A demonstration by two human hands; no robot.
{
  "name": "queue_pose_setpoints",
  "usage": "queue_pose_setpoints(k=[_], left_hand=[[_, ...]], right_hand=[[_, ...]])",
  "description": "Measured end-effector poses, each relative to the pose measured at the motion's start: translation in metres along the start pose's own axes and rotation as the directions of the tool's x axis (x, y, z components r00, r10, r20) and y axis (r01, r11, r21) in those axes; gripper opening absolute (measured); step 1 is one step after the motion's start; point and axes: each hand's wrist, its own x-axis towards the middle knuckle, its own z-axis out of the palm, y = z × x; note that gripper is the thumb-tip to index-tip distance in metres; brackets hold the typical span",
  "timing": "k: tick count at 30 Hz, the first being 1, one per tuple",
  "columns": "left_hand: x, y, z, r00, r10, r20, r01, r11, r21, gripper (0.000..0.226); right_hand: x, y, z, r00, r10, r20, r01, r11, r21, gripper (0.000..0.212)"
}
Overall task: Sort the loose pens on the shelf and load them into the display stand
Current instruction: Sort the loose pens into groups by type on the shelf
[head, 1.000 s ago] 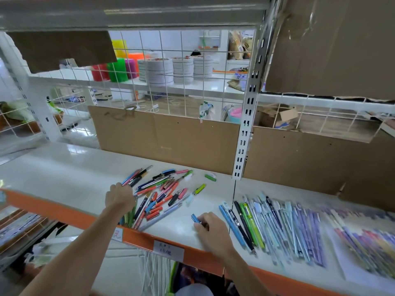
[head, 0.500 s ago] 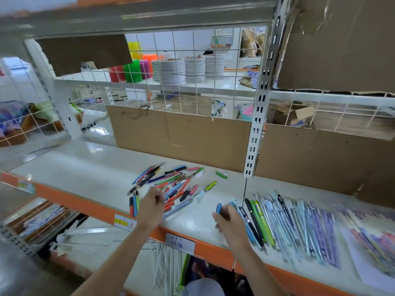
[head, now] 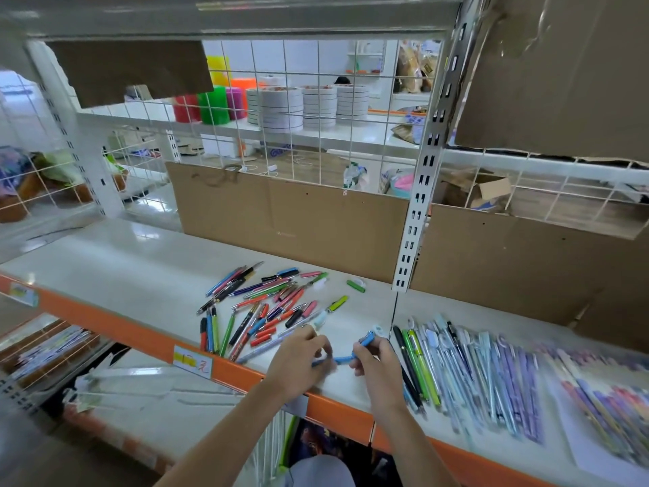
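Observation:
A jumble of loose coloured pens (head: 267,307) lies on the white shelf (head: 116,272) left of centre. To the right, several pens (head: 467,367) lie in a sorted row, mostly pale blue and purple, with black and green ones at its left. My left hand (head: 298,363) and my right hand (head: 372,363) meet above the shelf's front edge. Both grip blue pens (head: 342,359): the right hand holds one with its end sticking up, and the left pinches the other end of the blue piece between them. No display stand is visible.
The shelf has an orange front lip (head: 133,332) with price labels. Brown cardboard (head: 291,219) lines the back, with a white slotted upright (head: 418,205) between bays. Wire mesh above shows tape rolls (head: 281,107). A lower shelf holds packaged pens (head: 45,349).
My left hand left the loose pile and came right to meet my right hand. My right hand lifted its blue pen off the shelf; both hands now hold it between them.

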Motion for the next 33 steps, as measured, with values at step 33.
queue_pose_setpoints(k=[33], left_hand=[[-0.0084,-0.0035,-0.0064,0.996,0.005,0.088,0.021,0.955,-0.296,0.012]], right_hand=[[-0.0005,-0.0034,-0.0036,0.985,0.03,0.172,-0.029,1.0,-0.006,0.01]])
